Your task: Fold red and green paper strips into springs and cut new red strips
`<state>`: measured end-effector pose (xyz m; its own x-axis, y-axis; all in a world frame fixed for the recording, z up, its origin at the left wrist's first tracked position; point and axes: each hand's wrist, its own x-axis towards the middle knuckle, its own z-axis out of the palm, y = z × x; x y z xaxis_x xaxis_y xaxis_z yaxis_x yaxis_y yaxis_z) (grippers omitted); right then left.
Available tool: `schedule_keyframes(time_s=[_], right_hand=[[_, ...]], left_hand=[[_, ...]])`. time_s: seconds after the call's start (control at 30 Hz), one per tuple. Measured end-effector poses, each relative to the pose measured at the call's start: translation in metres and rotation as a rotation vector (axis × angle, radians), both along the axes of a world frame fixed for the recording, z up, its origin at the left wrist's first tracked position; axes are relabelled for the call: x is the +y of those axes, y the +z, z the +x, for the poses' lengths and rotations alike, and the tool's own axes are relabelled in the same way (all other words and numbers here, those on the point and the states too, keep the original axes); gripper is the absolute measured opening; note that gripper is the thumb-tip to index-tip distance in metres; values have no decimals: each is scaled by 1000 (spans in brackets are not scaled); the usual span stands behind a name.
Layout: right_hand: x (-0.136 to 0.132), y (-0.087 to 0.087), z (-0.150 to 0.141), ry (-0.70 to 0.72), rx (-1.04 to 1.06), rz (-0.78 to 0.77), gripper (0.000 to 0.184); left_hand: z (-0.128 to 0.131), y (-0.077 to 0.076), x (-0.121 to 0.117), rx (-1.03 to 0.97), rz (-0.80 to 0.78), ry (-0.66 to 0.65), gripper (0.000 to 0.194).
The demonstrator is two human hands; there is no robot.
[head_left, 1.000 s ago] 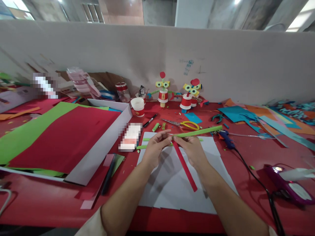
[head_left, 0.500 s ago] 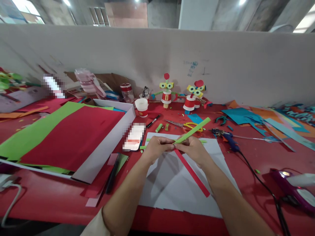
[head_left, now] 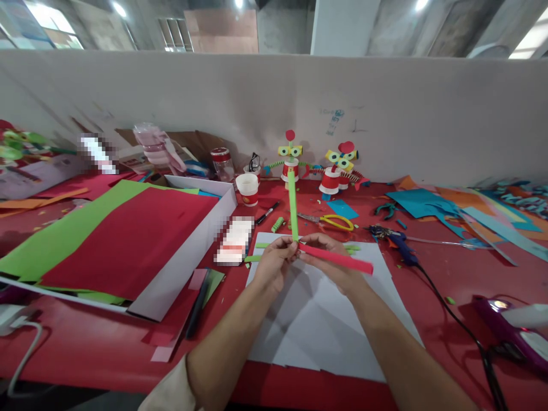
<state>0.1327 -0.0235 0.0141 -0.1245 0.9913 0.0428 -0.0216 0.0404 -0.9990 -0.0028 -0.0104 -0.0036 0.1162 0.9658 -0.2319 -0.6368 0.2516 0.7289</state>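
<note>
Above a white sheet (head_left: 317, 319), my left hand (head_left: 274, 264) and my right hand (head_left: 331, 262) pinch the joined ends of two paper strips. The green strip (head_left: 293, 206) points straight away from me, toward the back wall. The red strip (head_left: 338, 258) runs out to the right, across my right hand. Both hands are closed at the corner where the strips cross. Short green strips (head_left: 257, 257) lie on the sheet just beyond my fingers.
Yellow-handled scissors (head_left: 331, 221), a blue glue gun (head_left: 396, 242) with a black cord, a marker (head_left: 266, 213) and a paper cup (head_left: 248, 189) lie behind. Two cup figures (head_left: 329, 171) stand by the wall. Red and green sheets (head_left: 120, 234) are stacked left; blue scraps (head_left: 428, 202) lie right.
The green strip has swung from pointing right to pointing straight away. The red strip has swung from hanging toward me to pointing right. Both hands stayed pinched at the crossing.
</note>
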Motion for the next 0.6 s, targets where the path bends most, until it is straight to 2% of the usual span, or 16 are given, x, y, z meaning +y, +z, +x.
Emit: schedule_keyframes(time_s=[0.13,0.27,0.37,0.6], right_hand=[[-2,-11,-11,-158,-64,63,20],[-1,-14,-13,-228,22,-9,24],[0,-13,-12,-228,64,-52,25],[-2,-16,-12,-297,-179,94,19]], left_hand=[[4,1,-2,-15,-19,79,28],[5,3,-5,67,3,101,24],[5,3,-7,131,12,133,23],[9,1,-9,105,3,158,19]])
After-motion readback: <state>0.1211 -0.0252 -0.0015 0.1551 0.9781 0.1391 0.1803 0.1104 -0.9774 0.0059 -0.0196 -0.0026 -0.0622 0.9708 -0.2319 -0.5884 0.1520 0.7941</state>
